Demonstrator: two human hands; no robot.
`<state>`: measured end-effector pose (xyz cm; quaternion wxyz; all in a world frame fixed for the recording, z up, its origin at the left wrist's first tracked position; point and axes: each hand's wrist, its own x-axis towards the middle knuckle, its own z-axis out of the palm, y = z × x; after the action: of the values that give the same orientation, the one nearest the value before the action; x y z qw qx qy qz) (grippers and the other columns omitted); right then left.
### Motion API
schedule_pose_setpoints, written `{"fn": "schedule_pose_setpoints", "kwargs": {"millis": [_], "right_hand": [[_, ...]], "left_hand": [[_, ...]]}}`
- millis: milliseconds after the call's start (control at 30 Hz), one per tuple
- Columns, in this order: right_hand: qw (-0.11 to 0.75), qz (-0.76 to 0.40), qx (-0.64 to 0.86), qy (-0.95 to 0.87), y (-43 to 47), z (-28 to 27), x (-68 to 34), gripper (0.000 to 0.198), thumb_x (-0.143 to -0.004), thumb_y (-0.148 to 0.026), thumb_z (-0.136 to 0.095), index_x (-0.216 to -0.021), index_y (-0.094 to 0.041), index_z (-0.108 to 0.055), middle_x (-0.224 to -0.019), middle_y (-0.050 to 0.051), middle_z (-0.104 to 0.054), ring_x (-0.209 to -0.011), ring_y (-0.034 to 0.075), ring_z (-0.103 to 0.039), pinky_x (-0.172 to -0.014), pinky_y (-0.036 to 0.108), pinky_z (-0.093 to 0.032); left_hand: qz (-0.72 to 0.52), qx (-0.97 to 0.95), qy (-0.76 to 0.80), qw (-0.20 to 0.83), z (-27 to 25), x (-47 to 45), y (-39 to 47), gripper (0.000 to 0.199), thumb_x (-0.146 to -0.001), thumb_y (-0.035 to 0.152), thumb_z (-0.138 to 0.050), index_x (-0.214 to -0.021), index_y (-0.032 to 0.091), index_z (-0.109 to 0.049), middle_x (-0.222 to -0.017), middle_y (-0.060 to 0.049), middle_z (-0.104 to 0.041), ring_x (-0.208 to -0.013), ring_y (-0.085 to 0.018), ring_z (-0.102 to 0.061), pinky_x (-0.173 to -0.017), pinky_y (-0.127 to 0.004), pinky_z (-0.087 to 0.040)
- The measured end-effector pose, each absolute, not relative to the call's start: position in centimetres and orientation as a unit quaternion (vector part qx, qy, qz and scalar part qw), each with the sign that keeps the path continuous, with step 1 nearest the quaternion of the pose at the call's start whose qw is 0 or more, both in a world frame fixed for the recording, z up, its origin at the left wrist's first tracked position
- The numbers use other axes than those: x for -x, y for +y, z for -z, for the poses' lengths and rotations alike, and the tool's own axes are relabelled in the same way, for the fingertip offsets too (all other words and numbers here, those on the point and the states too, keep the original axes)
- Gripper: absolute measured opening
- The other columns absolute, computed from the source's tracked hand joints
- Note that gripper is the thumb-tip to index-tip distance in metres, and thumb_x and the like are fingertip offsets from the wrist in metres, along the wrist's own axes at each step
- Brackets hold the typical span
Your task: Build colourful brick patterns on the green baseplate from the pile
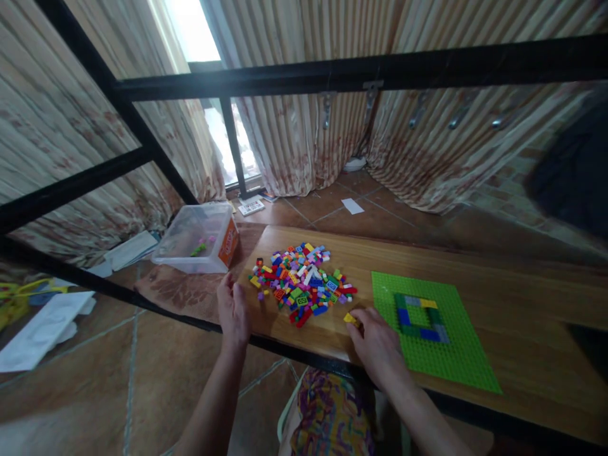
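My right hand (377, 345) pinches a small yellow toy brick (351, 320) just above the wooden table, between the brick pile and the baseplate. My left hand (232, 311) is at the table's front left edge, fingers stretched out, holding nothing. A heap of mixed coloured bricks (304, 278) spreads across the wood between and beyond my hands. To the right lies a green studded baseplate (468, 342). On it stands a square ring of bricks (403, 316) in blue, green, yellow and grey, with an open middle.
A clear plastic box (190, 237) with an orange label and a few pieces inside stands left of the pile. Black metal bars (304, 79) cross behind the table (532, 310). Papers (47, 329) lie on the tiled floor at left. Striped curtains (294, 139) hang behind.
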<state>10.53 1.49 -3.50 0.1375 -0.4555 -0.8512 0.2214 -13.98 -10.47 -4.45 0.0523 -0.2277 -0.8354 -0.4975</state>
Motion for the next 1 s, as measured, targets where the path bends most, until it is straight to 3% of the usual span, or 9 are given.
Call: {"fn": "schedule_pose_setpoints", "kwargs": {"millis": [233,633,867,1000], "right_hand": [[0.184,-0.32,0.435,-0.821,0.4,3.2,-12.2,0.022,-0.086,-0.034,-0.046,-0.094,-0.022,-0.063,-0.093,0.006,-0.066,-0.083,0.021,-0.063,-0.076,0.033,-0.046],[0.233,-0.382,0.453,-0.771,-0.5,2.2,-15.7,0.027,-0.085,-0.045,-0.051,-0.096,-0.025,-0.066,-0.095,0.007,-0.067,-0.083,0.022,-0.062,-0.073,0.034,-0.048],[0.234,-0.349,0.454,-0.785,1.4,1.0,-18.8,0.025,-0.085,-0.039,-0.051,-0.098,-0.024,-0.067,-0.095,0.006,-0.066,-0.083,0.02,-0.062,-0.073,0.032,-0.048],[0.216,-0.33,0.455,-0.798,3.0,0.7,-21.4,0.023,-0.084,-0.036,-0.05,-0.093,-0.023,-0.067,-0.091,0.005,-0.066,-0.081,0.019,-0.061,-0.073,0.031,-0.047]], "left_hand": [[0.509,0.262,-0.82,-0.002,5.3,16.2,-6.7,0.056,-0.096,0.046,-0.022,-0.136,0.011,-0.04,-0.144,-0.018,-0.041,-0.136,-0.024,-0.035,-0.115,-0.041,-0.023],[0.528,0.289,-0.798,-0.027,4.8,13.7,-4.9,0.051,-0.097,0.044,-0.021,-0.128,0.014,-0.048,-0.133,-0.016,-0.053,-0.127,-0.021,-0.047,-0.109,-0.037,-0.034],[0.531,0.306,-0.79,0.017,5.2,14.5,-6.2,0.048,-0.095,0.044,-0.026,-0.124,0.015,-0.05,-0.129,-0.014,-0.054,-0.122,-0.022,-0.05,-0.106,-0.037,-0.038],[0.458,0.289,-0.84,0.026,3.7,17.2,-5.3,0.045,-0.091,0.041,-0.031,-0.118,0.011,-0.053,-0.125,-0.017,-0.055,-0.121,-0.027,-0.049,-0.107,-0.041,-0.035]]}}
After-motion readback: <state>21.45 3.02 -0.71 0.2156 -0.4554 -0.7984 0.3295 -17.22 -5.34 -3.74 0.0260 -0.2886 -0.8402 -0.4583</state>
